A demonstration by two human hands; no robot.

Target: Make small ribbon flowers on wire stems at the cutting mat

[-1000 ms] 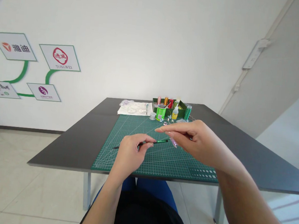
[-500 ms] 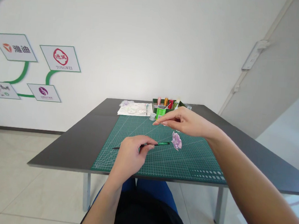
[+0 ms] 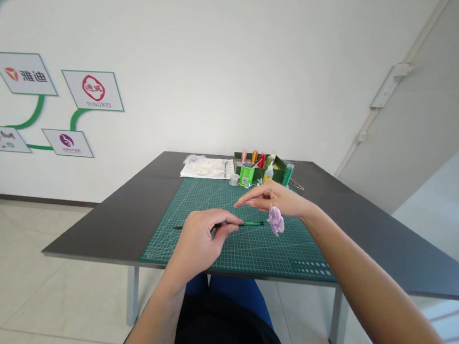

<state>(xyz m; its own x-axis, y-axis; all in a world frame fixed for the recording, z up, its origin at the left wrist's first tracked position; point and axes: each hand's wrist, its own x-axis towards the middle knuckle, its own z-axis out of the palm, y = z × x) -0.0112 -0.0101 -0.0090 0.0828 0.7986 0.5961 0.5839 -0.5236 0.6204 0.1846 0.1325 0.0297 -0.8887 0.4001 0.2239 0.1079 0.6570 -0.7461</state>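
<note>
My left hand [image 3: 203,237] pinches a thin dark stem between thumb and fingers. A stretch of the stem [image 3: 254,224] right of my fingertips is green, and a pale purple artificial flower [image 3: 276,220] tops its right end. The dark tail of the stem sticks out left of my hand. Above the stem and behind the flower is my right hand [image 3: 269,196], palm down, its fingertips pressed together. Whatever they hold, if anything, is too fine to see.
A green cutting mat [image 3: 195,196] covers the table middle. Along the back stand a green can [image 3: 247,175], a small white roll [image 3: 234,179], a glue bottle [image 3: 268,173], a green spool [image 3: 287,174] and a box [image 3: 279,175] of thread spools. White papers [image 3: 217,166] lie left.
My right hand has dropped slightly closer to the stem. The flower has moved a little right and down and now overlaps my right hand in view. My left hand keeps its pinch.
</note>
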